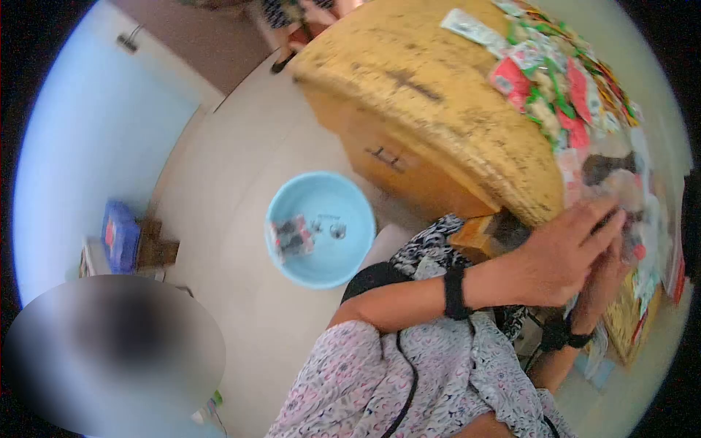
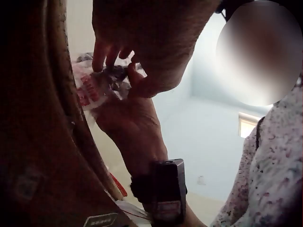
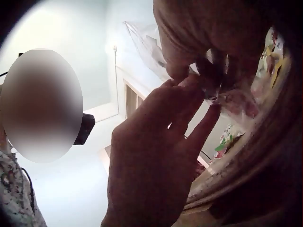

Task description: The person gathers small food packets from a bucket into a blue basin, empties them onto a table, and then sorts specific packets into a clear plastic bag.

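Both hands meet at the table's near right edge. My left hand [image 1: 566,255] lies over my right hand [image 1: 607,281]; each wrist wears a black band. In the left wrist view, my left hand [image 2: 156,42] pinches a small clear plastic packet [image 2: 94,87] with red print from above, while my right hand [image 2: 125,120] holds it from below. In the right wrist view, the fingers of my right hand [image 3: 156,156] reach up to the packet [image 3: 229,97] under my left hand [image 3: 203,38]. The head view mostly hides the packet behind my fingers.
The worn yellow table [image 1: 438,95] carries a heap of colourful sachets [image 1: 562,80] along its right side. A light blue basin [image 1: 321,266] stands on the floor with a packet [image 1: 292,235] inside. A blue box [image 1: 119,235] lies by the left wall.
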Available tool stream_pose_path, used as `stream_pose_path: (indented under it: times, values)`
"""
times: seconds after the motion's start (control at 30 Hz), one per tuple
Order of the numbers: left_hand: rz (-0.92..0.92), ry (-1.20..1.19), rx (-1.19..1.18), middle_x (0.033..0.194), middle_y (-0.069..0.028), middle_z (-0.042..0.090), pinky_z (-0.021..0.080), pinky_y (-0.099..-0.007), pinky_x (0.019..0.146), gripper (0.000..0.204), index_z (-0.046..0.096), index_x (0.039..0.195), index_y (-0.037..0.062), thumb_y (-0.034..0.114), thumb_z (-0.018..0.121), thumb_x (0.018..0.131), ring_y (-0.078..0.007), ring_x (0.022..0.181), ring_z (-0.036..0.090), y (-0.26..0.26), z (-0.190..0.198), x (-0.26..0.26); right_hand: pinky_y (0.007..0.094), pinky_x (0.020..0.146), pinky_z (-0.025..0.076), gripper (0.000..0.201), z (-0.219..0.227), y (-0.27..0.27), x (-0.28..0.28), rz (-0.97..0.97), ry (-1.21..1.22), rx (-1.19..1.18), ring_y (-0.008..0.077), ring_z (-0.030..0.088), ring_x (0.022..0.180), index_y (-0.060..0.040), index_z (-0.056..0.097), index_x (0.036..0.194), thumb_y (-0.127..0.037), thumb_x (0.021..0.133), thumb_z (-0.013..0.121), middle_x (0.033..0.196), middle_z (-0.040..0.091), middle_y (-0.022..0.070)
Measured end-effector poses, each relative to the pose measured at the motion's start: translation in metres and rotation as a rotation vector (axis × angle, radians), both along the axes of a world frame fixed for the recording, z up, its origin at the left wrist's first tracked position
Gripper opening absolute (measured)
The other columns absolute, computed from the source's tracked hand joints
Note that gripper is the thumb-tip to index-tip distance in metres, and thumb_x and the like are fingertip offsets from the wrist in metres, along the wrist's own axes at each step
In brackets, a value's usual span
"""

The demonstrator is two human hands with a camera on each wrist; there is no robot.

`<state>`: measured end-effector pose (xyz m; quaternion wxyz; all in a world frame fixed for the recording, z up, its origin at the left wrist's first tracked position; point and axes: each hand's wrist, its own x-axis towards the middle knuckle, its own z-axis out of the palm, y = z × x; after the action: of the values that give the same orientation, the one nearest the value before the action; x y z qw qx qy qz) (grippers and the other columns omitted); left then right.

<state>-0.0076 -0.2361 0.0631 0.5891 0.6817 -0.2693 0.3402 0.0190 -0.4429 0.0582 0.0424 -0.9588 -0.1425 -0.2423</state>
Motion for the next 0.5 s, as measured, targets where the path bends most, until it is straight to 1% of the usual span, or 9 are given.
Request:
stream_pose_path:
  times: [0.07, 0.13, 0.2, 0.23, 0.27, 0.33, 0.43, 0.47, 0.5]
  values:
    - [-0.009, -0.003, 0.074, 0.150, -0.0298, 0.037, 0.034, -0.0535, 0.116, 0.073, 0.041, 0.145, -0.0068, 0.005, 0.064, 0.077, -0.0487, 0.138, 0.039, 0.001, 0.003, 0.002, 0.0361, 0.099, 0.050, 0.035, -0.012, -0.007, 0.015, 0.066, 0.127, 0.467, 0.0245, 0.062, 0.115, -0.0011, 0.062, 0.129, -0.019, 0.099, 0.062, 0.128, 0.066, 0.0151]
    - [0.002, 0.006, 0.099, 0.148, -0.0274, 0.043, 0.036, -0.0524, 0.115, 0.073, 0.041, 0.146, -0.0063, 0.004, 0.066, 0.078, -0.0458, 0.137, 0.043, 0.003, 0.007, 0.007, 0.0360, 0.096, 0.052, 0.037, 0.005, -0.005, 0.021, 0.080, 0.240, 0.785, 0.0219, 0.063, 0.114, -0.0001, 0.065, 0.123, -0.018, 0.092, 0.072, 0.128, 0.066, 0.0136]
    - [0.114, -0.020, 0.176, 0.146, -0.0244, 0.049, 0.038, -0.0506, 0.114, 0.073, 0.041, 0.148, -0.0051, 0.004, 0.069, 0.081, -0.0426, 0.134, 0.048, 0.016, 0.013, 0.008, 0.0354, 0.095, 0.052, 0.041, 0.027, 0.022, 0.015, 0.072, 0.275, 1.001, 0.0192, 0.064, 0.111, 0.0008, 0.064, 0.122, -0.016, 0.087, 0.076, 0.124, 0.067, 0.0110]
    - [0.182, -0.014, 0.189, 0.145, -0.0235, 0.050, 0.040, -0.0488, 0.113, 0.074, 0.041, 0.148, -0.0038, 0.004, 0.070, 0.081, -0.0406, 0.134, 0.049, 0.025, 0.018, 0.009, 0.0345, 0.095, 0.051, 0.044, 0.033, 0.031, 0.014, 0.090, 0.248, 1.126, 0.0178, 0.064, 0.108, 0.0011, 0.062, 0.126, -0.015, 0.087, 0.075, 0.120, 0.067, 0.0094]
    - [0.257, -0.002, 0.206, 0.145, -0.0226, 0.051, 0.042, -0.0471, 0.111, 0.074, 0.041, 0.149, -0.0026, 0.004, 0.072, 0.082, -0.0386, 0.134, 0.050, 0.033, 0.023, 0.012, 0.0347, 0.096, 0.051, 0.046, 0.041, 0.032, 0.013, 0.074, 0.322, 1.152, 0.0176, 0.064, 0.109, 0.0005, 0.061, 0.126, -0.014, 0.084, 0.077, 0.121, 0.067, 0.0091]
    - [0.289, 0.088, 0.204, 0.146, -0.0249, 0.049, 0.043, -0.0479, 0.108, 0.077, 0.039, 0.148, -0.0060, 0.003, 0.074, 0.080, -0.0411, 0.132, 0.049, 0.051, 0.028, 0.022, 0.0352, 0.098, 0.051, 0.052, 0.054, 0.033, 0.009, 0.067, 0.492, 1.214, 0.0172, 0.064, 0.110, -0.0008, 0.061, 0.126, -0.011, 0.080, 0.082, 0.121, 0.066, 0.0086]
    - [0.075, 0.302, 0.106, 0.150, -0.0218, 0.045, 0.040, -0.0491, 0.111, 0.093, 0.028, 0.156, 0.0018, 0.006, 0.078, 0.079, -0.0353, 0.138, 0.045, 0.069, 0.048, 0.038, 0.0362, 0.098, 0.052, 0.056, 0.050, 0.030, 0.013, 0.298, 0.438, 1.287, 0.0184, 0.062, 0.114, -0.0015, 0.059, 0.130, -0.014, 0.082, 0.084, 0.125, 0.065, 0.0080]
    - [-0.022, 0.374, 0.085, 0.151, -0.0207, 0.044, 0.039, -0.0494, 0.112, 0.097, 0.025, 0.158, 0.0039, 0.006, 0.079, 0.078, -0.0335, 0.140, 0.044, 0.072, 0.050, 0.043, 0.0364, 0.098, 0.052, 0.057, 0.050, 0.030, 0.013, 0.300, 0.429, 1.352, 0.0166, 0.062, 0.113, -0.0034, 0.059, 0.132, -0.014, 0.082, 0.084, 0.128, 0.065, 0.0064]
    - [-0.116, 0.448, 0.066, 0.152, -0.0196, 0.043, 0.037, -0.0497, 0.114, 0.101, 0.022, 0.160, 0.0060, 0.007, 0.080, 0.078, -0.0317, 0.142, 0.042, 0.075, 0.051, 0.049, 0.0363, 0.099, 0.051, 0.057, 0.053, 0.029, 0.014, 0.300, 0.487, 1.342, 0.0164, 0.061, 0.114, -0.0035, 0.059, 0.133, -0.014, 0.082, 0.084, 0.129, 0.065, 0.0057]
